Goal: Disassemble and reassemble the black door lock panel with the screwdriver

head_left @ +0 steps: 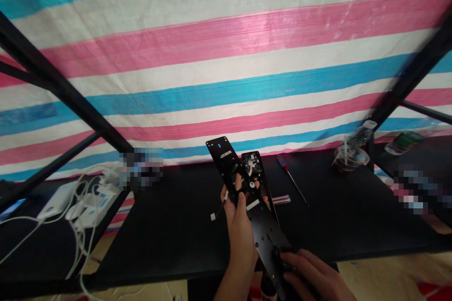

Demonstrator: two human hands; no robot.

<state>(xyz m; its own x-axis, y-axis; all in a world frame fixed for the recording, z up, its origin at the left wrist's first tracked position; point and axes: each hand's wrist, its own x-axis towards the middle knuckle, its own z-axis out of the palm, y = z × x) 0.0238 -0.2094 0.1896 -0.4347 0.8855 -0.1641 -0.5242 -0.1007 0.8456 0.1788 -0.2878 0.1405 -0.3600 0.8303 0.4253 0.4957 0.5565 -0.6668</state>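
A long black panel [265, 233] with holes and white labels slants up from the table's front edge. My left hand [240, 216] is closed around its middle, with fingers passing over its inner parts. My right hand [312, 275] grips the panel's lower end, fingers partly hidden at its edge. A short cable with a white connector [213, 217] hangs to the left of my left hand. Just behind the panel lies a black housing [253, 163] with a circuit board showing in its upper end.
On the black table [169, 225], a screwdriver [293, 179] and a small clear-wrapped item [281, 200] lie right of the housing. Plastic cups and a bottle [362, 134] stand at the back right. White cables and a power strip [95, 207] are at left, beside black frame bars.
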